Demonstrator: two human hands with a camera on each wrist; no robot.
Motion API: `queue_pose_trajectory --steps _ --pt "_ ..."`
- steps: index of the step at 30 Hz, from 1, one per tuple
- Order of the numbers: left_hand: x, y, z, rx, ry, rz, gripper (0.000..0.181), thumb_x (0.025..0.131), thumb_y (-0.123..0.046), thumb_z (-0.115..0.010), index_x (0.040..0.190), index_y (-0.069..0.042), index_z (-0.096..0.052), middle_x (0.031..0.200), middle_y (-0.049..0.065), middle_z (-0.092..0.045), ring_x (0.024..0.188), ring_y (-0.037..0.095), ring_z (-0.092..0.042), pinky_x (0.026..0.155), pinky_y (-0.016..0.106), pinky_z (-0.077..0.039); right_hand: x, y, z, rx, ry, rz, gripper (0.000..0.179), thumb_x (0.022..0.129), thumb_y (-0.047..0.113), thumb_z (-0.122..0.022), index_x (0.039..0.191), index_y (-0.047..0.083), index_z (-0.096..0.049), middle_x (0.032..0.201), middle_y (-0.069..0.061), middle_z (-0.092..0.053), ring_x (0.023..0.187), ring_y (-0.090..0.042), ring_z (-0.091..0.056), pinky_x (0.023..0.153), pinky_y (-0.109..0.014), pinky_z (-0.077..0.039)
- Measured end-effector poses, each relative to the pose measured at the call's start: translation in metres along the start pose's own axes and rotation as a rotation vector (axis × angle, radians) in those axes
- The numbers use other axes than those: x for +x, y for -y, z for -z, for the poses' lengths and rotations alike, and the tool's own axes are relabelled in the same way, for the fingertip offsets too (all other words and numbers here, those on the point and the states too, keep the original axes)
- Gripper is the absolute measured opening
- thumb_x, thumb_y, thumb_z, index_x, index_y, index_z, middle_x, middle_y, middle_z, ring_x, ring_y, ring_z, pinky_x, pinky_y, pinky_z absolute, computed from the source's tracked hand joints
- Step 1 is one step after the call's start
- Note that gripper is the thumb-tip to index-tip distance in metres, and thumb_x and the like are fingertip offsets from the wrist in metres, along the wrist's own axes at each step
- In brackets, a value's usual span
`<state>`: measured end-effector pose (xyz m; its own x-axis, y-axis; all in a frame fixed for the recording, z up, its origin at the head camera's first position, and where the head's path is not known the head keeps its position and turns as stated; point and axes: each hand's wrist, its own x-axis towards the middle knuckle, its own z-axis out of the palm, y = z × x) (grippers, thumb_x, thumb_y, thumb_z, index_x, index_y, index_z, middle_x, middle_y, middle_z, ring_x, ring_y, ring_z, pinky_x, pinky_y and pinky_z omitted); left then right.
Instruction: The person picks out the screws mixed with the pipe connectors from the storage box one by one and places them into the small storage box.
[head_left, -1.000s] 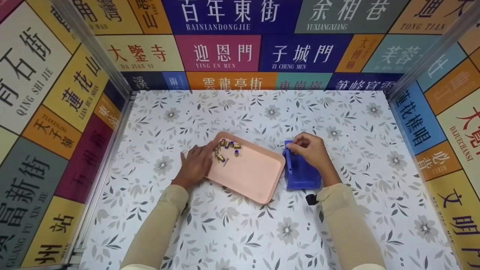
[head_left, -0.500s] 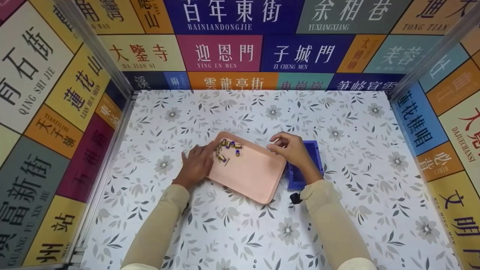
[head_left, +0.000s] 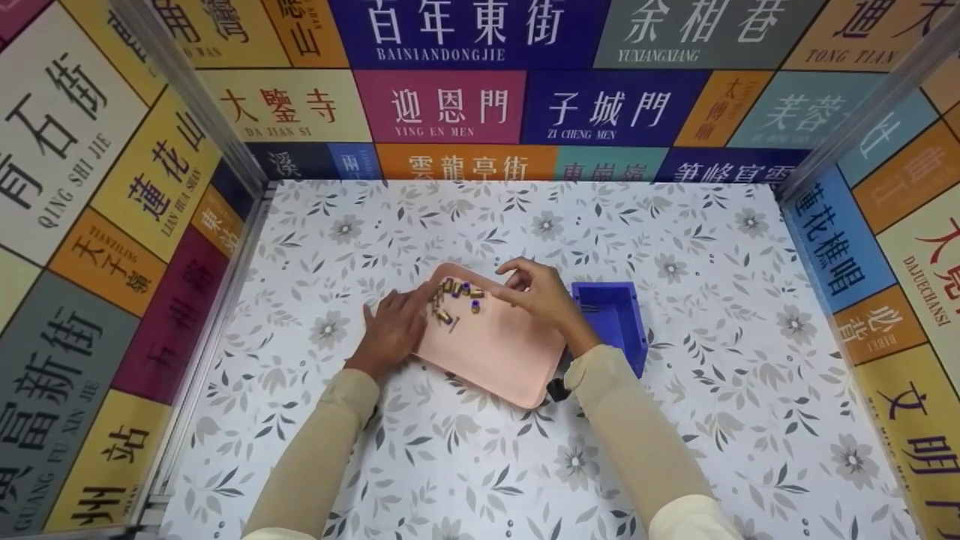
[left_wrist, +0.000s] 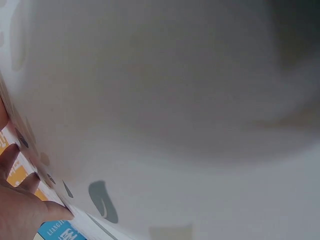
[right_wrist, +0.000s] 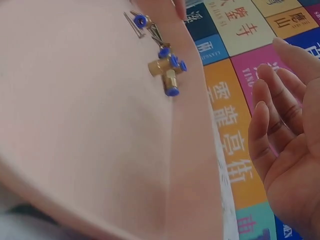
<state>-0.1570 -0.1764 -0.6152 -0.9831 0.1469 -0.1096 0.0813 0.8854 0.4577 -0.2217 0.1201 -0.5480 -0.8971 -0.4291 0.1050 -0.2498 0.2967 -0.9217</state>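
A pink tray (head_left: pixel 487 349) lies slanted on the table, with brass push-in fittings (head_left: pixel 465 289) and several screws (head_left: pixel 450 321) gathered at its far left corner. In the right wrist view, the fittings (right_wrist: pixel 167 65) show blue collars beside thin screws (right_wrist: pixel 134 25). My left hand (head_left: pixel 395 326) rests against the tray's left edge; in the left wrist view its fingers (left_wrist: pixel 30 182) are spread. Over the tray's far right part hovers my right hand (head_left: pixel 536 292), fingers loosely bent and holding nothing, as the right wrist view shows. Right of the tray stands a blue parts bin (head_left: pixel 626 322).
Inside the blue bin some thin screws (head_left: pixel 589 308) lie near its far left side. A flower-patterned cloth (head_left: pixel 420 225) covers the table. Walls with coloured sign panels (head_left: pixel 442 106) close off the back and both sides.
My right hand has left the blue bin and moved left over the tray, uncovering the bin's inside. The bin, tipped at first, now sits flat. My left hand stays on the tray edge.
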Motion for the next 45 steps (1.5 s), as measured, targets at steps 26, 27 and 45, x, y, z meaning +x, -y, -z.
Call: queue_pose_trajectory --steps 26,27,45 --pt "0.001 0.000 -0.001 0.017 0.014 0.006 0.054 0.111 -0.049 -0.027 0.162 -0.048 -0.011 0.160 0.003 -0.041 0.154 0.039 -0.025 0.115 0.081 -0.004 0.046 -0.025 -0.072 -0.051 0.106 0.047 0.037 0.090 0.024 -0.080 0.119 0.003 -0.070 0.082 -0.009 -0.071 0.063 -0.014 -0.061 0.056 -0.024 -0.049" --pt "0.000 0.001 -0.001 0.012 0.007 -0.001 0.054 0.111 -0.048 -0.027 0.163 -0.047 -0.012 0.160 0.003 -0.042 0.154 0.039 -0.025 0.114 0.081 -0.004 0.047 -0.025 -0.075 -0.069 0.109 0.055 0.037 0.090 0.022 -0.080 0.120 0.002 -0.070 0.083 -0.010 -0.071 0.064 -0.011 -0.060 0.058 -0.023 -0.048" --pt "-0.001 0.001 0.002 0.004 -0.033 -0.038 0.054 0.111 -0.045 -0.032 0.163 -0.043 -0.018 0.157 0.003 -0.046 0.152 0.039 -0.029 0.113 0.083 -0.007 0.066 -0.026 -0.096 -0.235 0.181 0.093 0.017 0.092 0.024 -0.078 0.105 0.016 -0.074 0.101 -0.003 -0.074 0.072 -0.011 -0.066 0.069 -0.028 -0.055"
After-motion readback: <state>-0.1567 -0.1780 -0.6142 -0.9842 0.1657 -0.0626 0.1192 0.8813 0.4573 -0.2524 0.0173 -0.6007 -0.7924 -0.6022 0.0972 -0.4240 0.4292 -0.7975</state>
